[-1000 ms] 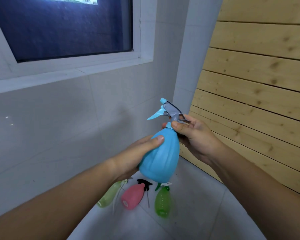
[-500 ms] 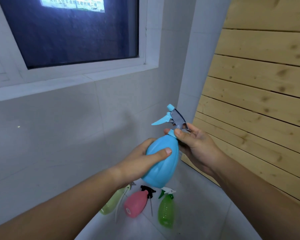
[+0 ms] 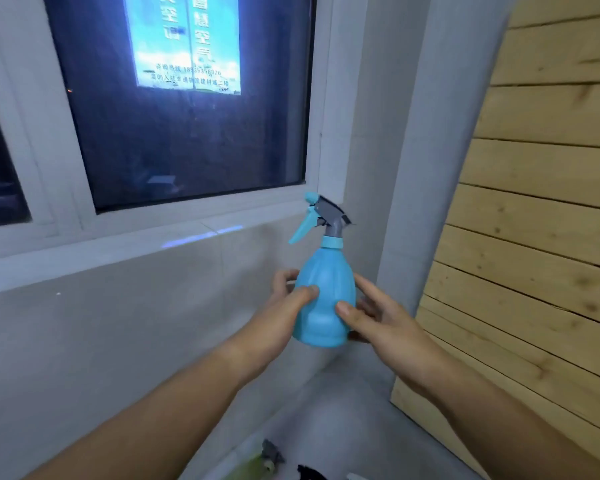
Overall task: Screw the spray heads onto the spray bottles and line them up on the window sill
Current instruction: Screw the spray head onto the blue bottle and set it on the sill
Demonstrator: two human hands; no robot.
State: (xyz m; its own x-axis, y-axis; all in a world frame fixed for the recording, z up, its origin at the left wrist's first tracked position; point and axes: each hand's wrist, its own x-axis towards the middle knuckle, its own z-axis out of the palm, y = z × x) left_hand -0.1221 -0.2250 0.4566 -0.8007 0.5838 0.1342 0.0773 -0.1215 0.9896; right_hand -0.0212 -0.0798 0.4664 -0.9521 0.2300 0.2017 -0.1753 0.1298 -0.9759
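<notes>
A light blue spray bottle [image 3: 326, 299] stands upright in the air, with a grey and blue spray head [image 3: 321, 216] on its neck, trigger pointing left. My left hand [image 3: 284, 306] grips the bottle's left side, thumb on the front. My right hand [image 3: 378, 317] holds its right side, thumb on the front and fingers behind. The bottle is just below the white window sill [image 3: 118, 247], near its right end. At the bottom edge lie a yellow-green bottle [image 3: 253, 471] and a black spray head [image 3: 309, 474], mostly cut off.
A dark window [image 3: 187, 116] with a white frame sits above the sill. A grey tiled wall [image 3: 101, 341] runs below it. A white pillar [image 3: 430, 168] and a wooden slat wall [image 3: 534, 237] close off the right side.
My view has tilted up towards the window. The blue bottle has risen and turned upright. My right hand has left the spray head's collar and now holds the bottle's body.
</notes>
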